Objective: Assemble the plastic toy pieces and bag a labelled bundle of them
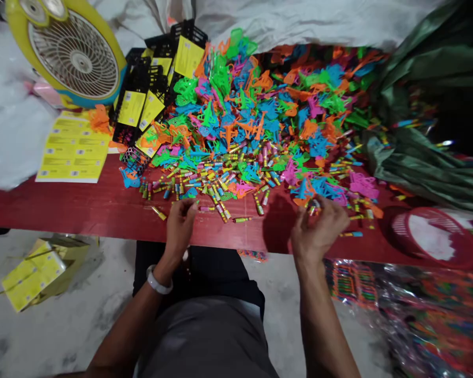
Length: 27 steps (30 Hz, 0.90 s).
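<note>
My left hand (180, 224) is at the front of the red table, thumb and fingers drawn together. A small green tip shows by the fingertips, but what they hold is mostly hidden. Farther right, my right hand (320, 227) has its fingers curled round a small shiny, coloured tube (313, 208), which is partly covered. Small yellow-capped tubes (219, 185) lie scattered between and beyond both hands. Behind them is a big heap of thin plastic pieces (244, 110) in green, blue, orange and pink.
A yellow fan (79, 55) stands back left, beside black plastic baskets (132, 79) with yellow cards. A yellow label sheet (74, 149) lies on the red table (82, 202). To the right are a green sack (418, 168) and a pink basket (408, 231); filled clear bags (418, 315) lie below.
</note>
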{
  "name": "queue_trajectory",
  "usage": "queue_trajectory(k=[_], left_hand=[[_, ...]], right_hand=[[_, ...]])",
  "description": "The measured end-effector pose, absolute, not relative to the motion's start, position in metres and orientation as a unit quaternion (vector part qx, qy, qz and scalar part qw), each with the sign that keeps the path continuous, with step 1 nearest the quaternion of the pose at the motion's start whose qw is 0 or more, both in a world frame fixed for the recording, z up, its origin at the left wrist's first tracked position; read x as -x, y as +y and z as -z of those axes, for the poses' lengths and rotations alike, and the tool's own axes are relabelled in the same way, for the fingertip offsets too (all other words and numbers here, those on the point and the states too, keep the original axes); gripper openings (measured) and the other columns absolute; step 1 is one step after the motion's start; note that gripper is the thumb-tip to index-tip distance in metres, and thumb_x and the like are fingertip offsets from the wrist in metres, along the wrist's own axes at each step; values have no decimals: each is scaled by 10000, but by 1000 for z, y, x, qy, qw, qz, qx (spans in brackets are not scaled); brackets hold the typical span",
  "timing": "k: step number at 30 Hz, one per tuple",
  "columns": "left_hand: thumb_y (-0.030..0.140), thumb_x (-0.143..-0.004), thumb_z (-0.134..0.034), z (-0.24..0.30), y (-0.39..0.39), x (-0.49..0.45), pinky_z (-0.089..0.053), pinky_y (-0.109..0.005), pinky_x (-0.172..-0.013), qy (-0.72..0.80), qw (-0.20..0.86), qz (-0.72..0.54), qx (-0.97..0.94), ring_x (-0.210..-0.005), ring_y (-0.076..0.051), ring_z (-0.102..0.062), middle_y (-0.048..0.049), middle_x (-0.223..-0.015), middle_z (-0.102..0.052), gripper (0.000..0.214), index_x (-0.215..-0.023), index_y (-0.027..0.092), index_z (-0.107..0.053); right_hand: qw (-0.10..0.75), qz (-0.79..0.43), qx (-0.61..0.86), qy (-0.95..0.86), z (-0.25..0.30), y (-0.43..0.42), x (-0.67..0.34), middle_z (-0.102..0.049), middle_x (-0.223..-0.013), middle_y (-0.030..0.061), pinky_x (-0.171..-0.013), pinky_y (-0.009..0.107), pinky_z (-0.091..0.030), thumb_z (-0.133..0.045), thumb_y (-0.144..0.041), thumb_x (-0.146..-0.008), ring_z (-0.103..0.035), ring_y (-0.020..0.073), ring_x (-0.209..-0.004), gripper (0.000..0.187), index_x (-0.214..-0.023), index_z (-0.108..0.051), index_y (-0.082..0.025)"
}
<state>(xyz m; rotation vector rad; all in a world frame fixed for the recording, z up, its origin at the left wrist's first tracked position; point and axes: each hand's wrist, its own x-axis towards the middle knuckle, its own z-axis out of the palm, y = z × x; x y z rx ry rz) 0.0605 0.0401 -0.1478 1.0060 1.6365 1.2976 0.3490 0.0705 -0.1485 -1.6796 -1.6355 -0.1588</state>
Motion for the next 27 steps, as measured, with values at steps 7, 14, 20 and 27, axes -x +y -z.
queue_trajectory(k=[7, 14, 20, 27], left_hand=[[238, -909, -595, 175, 19, -49, -522, -358, -832, 698, 198, -459, -512, -927, -201, -593, -77, -1004, -604, 132, -987, 196, -693], [252, -948, -572, 182, -5, -23, -513, -391, -920, 733, 103, -444, -505, -1026, -220, -583, -89, -1060, -591, 153, -1031, 201, -690], [217, -923, -563, 189, 2, -26, -515, -400, -905, 732, 134, -452, -492, -1016, -226, -575, -94, -1056, -581, 160, -1017, 193, -689], [242, -916, -572, 183, 4, -37, -512, -403, -912, 713, 175, -476, -484, -1007, -231, -597, -97, -1040, -617, 154, -993, 197, -697]], right_hand=[[282, -134, 497, -809, 176, 69, -220, -666, -1075, 120, -841, 410, -487, -571, -279, -984, -570, 264, -979, 220, -1152, -703, -225], [308, -156, 509, -789, 179, 70, -235, -646, -981, 124, -791, 377, -462, -353, -272, -1053, -575, 251, -890, 282, -1179, -577, -156], [131, -71, 600, -786, 172, 64, -235, -653, -982, 184, -843, 436, -419, -591, -487, -952, -582, 321, -927, 409, -1118, -609, -113], [111, -63, 580, -804, 178, 77, -223, -671, -907, 167, -816, 411, -429, -567, -387, -952, -592, 300, -873, 283, -999, -640, -117]])
